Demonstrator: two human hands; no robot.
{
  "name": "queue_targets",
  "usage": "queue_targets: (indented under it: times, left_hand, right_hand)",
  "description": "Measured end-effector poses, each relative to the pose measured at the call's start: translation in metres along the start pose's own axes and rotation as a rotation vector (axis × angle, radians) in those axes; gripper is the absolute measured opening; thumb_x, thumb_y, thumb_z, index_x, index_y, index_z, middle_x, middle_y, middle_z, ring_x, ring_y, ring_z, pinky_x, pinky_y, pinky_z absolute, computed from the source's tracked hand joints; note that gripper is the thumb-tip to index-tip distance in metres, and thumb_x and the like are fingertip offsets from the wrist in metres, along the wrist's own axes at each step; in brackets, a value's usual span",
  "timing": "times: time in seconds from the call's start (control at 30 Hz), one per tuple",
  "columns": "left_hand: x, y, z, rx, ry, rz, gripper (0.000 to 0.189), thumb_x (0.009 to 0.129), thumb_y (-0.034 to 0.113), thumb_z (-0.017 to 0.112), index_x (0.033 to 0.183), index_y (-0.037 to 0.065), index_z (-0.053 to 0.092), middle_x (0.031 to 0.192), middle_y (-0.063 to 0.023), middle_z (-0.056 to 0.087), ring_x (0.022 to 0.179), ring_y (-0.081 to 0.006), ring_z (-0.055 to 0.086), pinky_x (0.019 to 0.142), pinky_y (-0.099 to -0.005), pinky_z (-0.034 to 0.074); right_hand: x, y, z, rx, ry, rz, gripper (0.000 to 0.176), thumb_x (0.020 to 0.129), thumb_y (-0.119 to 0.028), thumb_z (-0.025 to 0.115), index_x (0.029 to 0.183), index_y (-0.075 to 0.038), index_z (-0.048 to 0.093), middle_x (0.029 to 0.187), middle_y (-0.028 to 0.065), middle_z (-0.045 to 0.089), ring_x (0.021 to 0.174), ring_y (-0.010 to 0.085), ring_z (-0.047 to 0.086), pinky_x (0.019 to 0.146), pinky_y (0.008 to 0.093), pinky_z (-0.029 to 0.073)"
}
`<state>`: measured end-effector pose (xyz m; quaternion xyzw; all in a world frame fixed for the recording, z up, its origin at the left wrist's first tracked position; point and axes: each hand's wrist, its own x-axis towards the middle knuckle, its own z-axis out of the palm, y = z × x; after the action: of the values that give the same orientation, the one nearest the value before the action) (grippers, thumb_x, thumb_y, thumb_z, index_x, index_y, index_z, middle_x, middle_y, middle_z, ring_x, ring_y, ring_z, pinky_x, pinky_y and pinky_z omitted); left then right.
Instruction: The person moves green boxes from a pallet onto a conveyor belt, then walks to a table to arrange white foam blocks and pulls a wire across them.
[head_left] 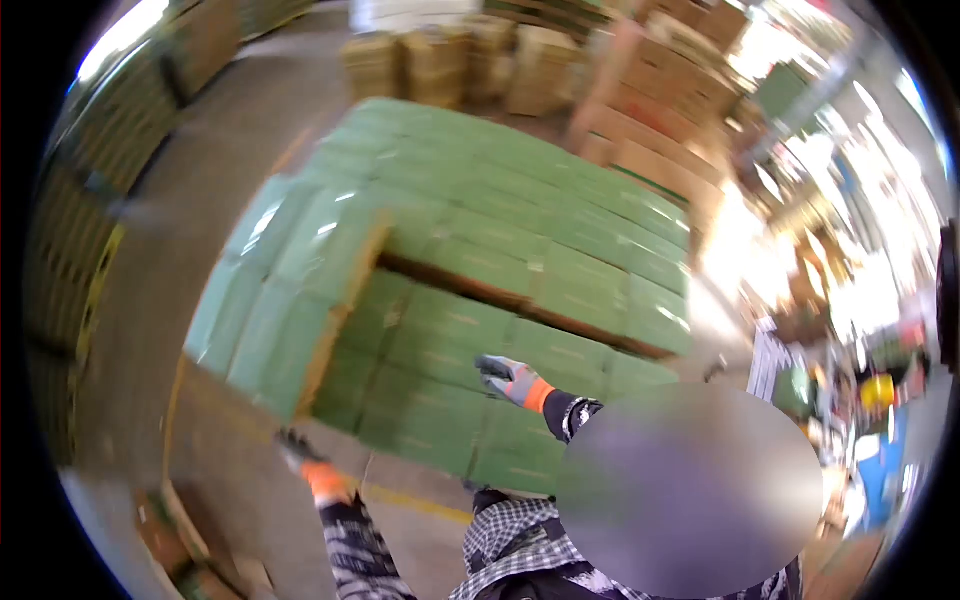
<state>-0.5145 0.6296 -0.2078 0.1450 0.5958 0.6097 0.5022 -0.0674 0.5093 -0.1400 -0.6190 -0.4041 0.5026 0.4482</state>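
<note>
My left hand [300, 455], in a grey glove with dark fingertips and an orange cuff, is held out beside the near left corner of the green box stack. Its fingers reach toward the stack's lower edge and hold nothing. My right hand [508, 379], gloved the same way, hovers over the lower layer of green boxes [425, 420] with its fingers extended and nothing in them. A higher row of green boxes [290, 310] borders this layer on the left. Another higher block of green boxes [520, 190] rises behind it.
Brown cartons [660, 100] are piled at the back right, with tan bundles [435, 65] at the back. Wrapped stacks [100, 170] line the left side. A yellow floor line [415, 500] runs near my feet. An open carton [185, 540] lies lower left. A blurred oval hides the lower right.
</note>
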Motion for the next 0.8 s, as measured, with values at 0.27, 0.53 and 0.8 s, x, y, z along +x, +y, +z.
queue_targets:
  times: [0.27,0.53,0.8]
  left_hand:
    - [-0.322,-0.068,0.091,0.356,-0.545,0.219,0.051,0.093,0.018,0.048,0.139,0.001,0.034,0.14,-0.0128,0.042,0.125,-0.025,0.042,0.106,-0.0368,0.031]
    - [-0.544,-0.18,0.222,0.447,-1.218,0.072,0.046,0.093,0.004,0.044,0.138,-0.001,0.036,0.134,-0.0131,0.048,0.12,-0.0224,0.048,0.103,-0.0339,0.035]
    - [-0.766,-0.347,0.307,0.658,-1.437,-0.597,0.047,0.093,0.018,0.053,0.136,0.002,0.041,0.127,-0.0111,0.054,0.115,-0.021,0.052,0.098,-0.0325,0.04]
  right_hand:
    - [-0.27,0.083,-0.304,-0.815,0.829,0.159,0.05,0.085,-0.033,0.059,0.126,-0.006,0.053,0.128,0.0164,0.053,0.119,0.032,0.049,0.102,0.0383,0.038]
    - [-0.484,0.169,-0.576,-1.036,1.205,0.816,0.072,0.083,-0.048,0.055,0.139,-0.005,0.037,0.145,0.017,0.032,0.134,0.0324,0.029,0.112,0.0427,0.021]
    - [-0.564,0.227,-0.708,-1.087,1.294,0.913,0.085,0.079,-0.05,0.059,0.141,0.0,0.029,0.149,0.0186,0.024,0.137,0.0359,0.021,0.112,0.0463,0.018]
